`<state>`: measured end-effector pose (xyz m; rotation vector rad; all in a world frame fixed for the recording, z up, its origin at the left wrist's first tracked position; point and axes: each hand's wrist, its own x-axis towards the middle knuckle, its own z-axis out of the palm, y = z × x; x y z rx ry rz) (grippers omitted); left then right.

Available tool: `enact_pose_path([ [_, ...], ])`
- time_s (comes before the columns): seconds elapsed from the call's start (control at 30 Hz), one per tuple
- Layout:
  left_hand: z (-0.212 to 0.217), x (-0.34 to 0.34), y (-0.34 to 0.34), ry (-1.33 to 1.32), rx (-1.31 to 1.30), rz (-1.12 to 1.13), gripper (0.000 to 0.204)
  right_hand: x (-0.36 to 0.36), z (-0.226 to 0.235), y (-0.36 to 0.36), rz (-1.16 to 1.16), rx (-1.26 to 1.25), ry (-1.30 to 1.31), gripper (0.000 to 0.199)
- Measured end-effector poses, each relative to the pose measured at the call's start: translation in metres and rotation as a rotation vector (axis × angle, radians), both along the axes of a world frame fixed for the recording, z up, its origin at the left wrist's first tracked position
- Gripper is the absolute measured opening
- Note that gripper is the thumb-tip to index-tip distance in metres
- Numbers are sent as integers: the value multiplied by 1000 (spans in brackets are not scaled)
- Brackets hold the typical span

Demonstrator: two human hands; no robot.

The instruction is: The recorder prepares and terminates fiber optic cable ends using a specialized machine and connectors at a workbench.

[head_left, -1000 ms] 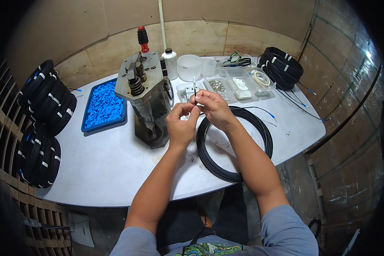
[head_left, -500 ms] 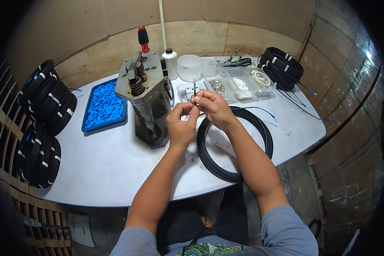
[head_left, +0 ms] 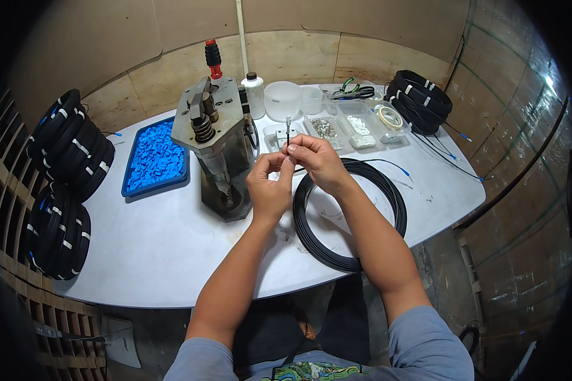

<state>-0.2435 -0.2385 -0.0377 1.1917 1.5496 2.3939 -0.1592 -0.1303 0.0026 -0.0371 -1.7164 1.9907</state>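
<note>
Close together over the middle of the table, my left hand (head_left: 270,186) and my right hand (head_left: 316,160) pinch the end of a thin black cable (head_left: 288,134). The cable end points up and away, with a small silvery connector (head_left: 288,120) at its tip. Fingers of both hands cover the part just below it. Beneath my right forearm lies a coil of black cable (head_left: 304,238), partly hidden by that arm. From this coil a free end with a blue tip (head_left: 405,171) reaches to the right.
A metal hand press (head_left: 219,149) with a red and black handle stands left of my hands. Beyond it is a blue tray (head_left: 129,190) of small blue parts. Clear boxes (head_left: 340,120) of small parts, a white bottle (head_left: 254,98) and bundled coils (head_left: 419,95) line the back.
The cable end with its connector has shifted slightly left, along with my fingertips. Both hands keep their pinch; all else stays in place.
</note>
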Motion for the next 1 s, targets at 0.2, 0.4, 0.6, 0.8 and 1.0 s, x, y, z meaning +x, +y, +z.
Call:
enact_pose_path([
  [0.2,-2,-3,-1,16,-11,55,12,1,6,-9,-138,174,-66,13],
  [0.4,-3,-4,2,13,-35,69,14,-1,5,-5,-177,193,-93,17],
  [0.6,4,1,3,29,10,117,16,-4,2,-3,-167,-54,0,16],
  [0.8,24,7,-14,293,70,247,13,-12,-5,-6,-192,-103,50,13],
  [1.0,71,17,-37,541,240,228,21,-9,-11,-7,-164,-121,145,13],
])
